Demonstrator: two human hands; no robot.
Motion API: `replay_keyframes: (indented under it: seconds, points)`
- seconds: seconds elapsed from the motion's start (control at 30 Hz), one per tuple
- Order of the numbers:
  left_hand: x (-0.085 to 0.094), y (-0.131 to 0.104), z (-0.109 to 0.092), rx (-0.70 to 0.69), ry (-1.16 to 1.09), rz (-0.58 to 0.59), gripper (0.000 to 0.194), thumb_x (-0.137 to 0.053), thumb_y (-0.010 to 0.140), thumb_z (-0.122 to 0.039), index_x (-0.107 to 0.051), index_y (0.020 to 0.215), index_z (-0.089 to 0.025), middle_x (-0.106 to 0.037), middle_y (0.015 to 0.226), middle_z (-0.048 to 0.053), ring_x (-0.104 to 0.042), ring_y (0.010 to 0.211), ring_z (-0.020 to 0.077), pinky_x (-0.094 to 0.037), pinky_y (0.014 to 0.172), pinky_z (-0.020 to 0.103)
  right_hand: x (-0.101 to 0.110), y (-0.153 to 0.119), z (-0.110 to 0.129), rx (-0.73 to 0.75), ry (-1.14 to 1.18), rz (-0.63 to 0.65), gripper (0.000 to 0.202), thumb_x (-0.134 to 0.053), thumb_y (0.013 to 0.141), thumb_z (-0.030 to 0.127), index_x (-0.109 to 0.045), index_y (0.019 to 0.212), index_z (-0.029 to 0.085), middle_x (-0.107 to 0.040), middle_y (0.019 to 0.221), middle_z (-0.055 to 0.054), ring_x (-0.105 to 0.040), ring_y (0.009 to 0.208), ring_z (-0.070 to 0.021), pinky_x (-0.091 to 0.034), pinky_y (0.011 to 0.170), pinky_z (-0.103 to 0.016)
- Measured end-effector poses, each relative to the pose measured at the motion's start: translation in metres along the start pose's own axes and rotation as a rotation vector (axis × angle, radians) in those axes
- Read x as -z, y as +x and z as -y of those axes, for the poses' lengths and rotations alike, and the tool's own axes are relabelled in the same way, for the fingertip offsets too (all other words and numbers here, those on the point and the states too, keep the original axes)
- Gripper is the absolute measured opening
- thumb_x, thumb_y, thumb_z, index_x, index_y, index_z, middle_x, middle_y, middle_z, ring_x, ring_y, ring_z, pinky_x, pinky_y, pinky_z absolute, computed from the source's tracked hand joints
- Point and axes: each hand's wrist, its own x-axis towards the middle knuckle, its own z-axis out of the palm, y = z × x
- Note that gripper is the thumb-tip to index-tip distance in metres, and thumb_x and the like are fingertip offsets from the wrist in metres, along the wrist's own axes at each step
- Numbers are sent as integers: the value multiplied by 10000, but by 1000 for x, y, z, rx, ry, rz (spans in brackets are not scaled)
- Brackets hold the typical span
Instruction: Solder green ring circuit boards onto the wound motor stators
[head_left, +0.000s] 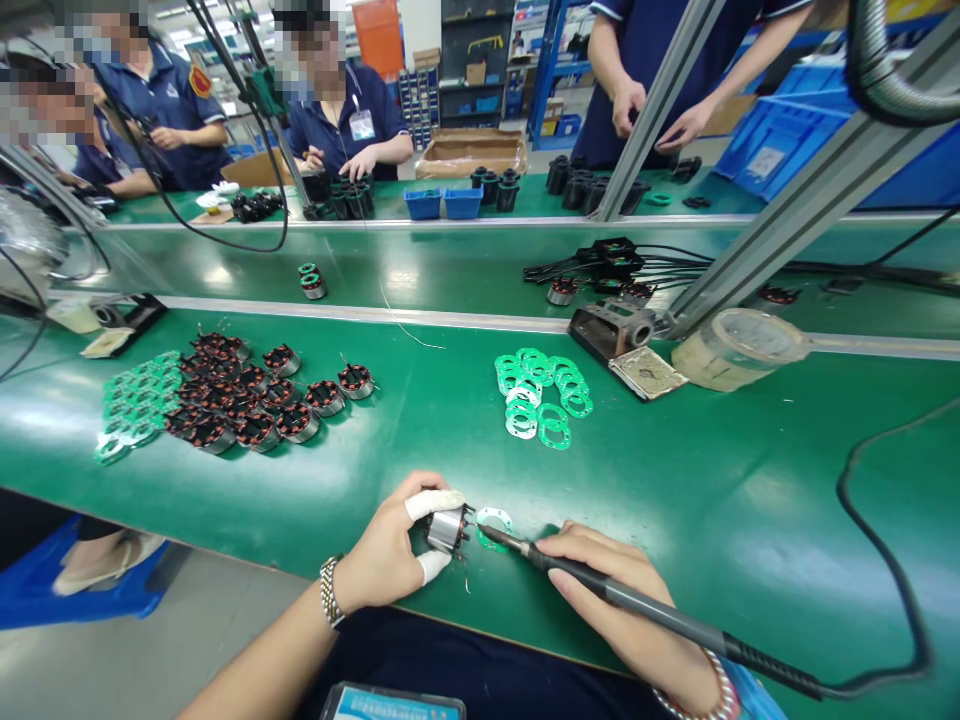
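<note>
Coil (447, 530), pinched by left hand (386, 550), is seemingly being soldered at three o'clock; right hand (619, 565), gripping soldering iron (697, 630), is probably needing steadiness next.

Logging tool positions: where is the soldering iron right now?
In the head view, the soldering iron is at lower right, in the right hand, tip pointing toward the stator in the left hand.

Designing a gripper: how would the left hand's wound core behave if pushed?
The wound core is probably heavy for its size, given the metal side; it might roll on that curve; its thin wires look easily bent.
</note>
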Motion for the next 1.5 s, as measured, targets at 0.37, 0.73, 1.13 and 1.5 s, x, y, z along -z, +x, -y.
replay_keyframes:
  seconds: [0.37,0.73,1.13,1.5]
  points:
    - [0,0,-1,3,17,-6,473,-555,623,-8,-528,1045,-219,-484,1054,59,-546,915,169,-462,804,295,0,-2,0,70,35,11,163,-507,827,170,-670,834,182,-622,627,-46,-584,563,-155,-497,530,-279]
    - [-2,-1,-2,49,20,-3,475,-531,622,-11,-532,1049,-219,-492,1061,62,-551,918,171,-460,821,302,13,-2,4,56,-61,-108,146,-518,824,179,-662,829,203,-648,629,-31,-615,563,-150,-503,525,-246]
    - [-7,-4,-1,57,44,-35,546,-477,603,0,-522,1092,-239,-523,1112,62,-565,961,185,-473,849,314,156,48,-84,-95,-719,-847,337,-487,789,424,-657,903,156,-637,829,-115,-608,795,-256,-483,766,-424]
    - [-3,-1,-6,121,-33,-93,449,-580,586,-28,-541,998,-201,-532,1088,64,-561,968,200,-468,863,325,74,24,-24,30,-441,-344,129,-526,835,309,-584,917,228,-694,736,-23,-679,632,-167,-551,607,-247]
